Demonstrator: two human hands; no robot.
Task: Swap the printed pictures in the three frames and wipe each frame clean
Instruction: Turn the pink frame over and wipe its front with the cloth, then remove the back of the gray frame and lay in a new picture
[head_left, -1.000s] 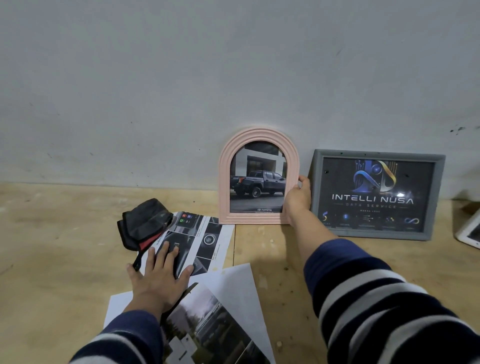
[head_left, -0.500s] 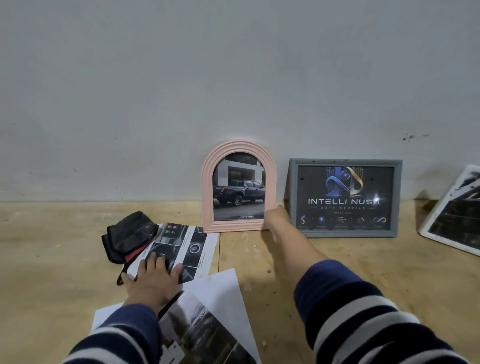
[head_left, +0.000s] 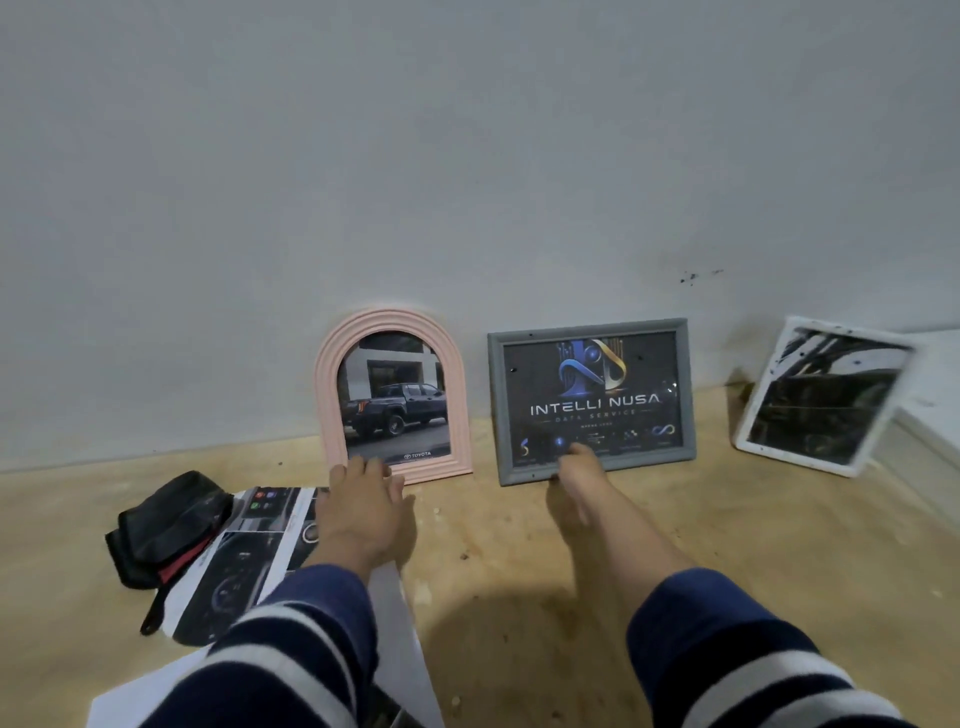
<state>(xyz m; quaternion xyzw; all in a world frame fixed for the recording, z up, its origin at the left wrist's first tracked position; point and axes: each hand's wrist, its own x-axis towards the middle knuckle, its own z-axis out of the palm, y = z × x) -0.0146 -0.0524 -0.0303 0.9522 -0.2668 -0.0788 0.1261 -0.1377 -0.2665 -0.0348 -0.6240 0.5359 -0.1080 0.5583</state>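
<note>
While propped against the grey wall (head_left: 467, 156), a ribbed pink arched frame (head_left: 326, 395) with a truck print is seen on the wooden surface (head_left: 493, 545). Just beside it stands a grey rectangular frame (head_left: 688, 395) with a dark logo print; a white frame (head_left: 753, 426) is tilted further right, blurred. Compared with earlier, the left hand (head_left: 363, 512) is moved off the loose prints (head_left: 234, 566) to the pink frame's base, fingers straight, nothing gripped. The right hand (head_left: 579, 480) is shifted onto the grey frame's lower edge; its grip cannot be told. A black cloth (head_left: 166, 525) lies left.
</note>
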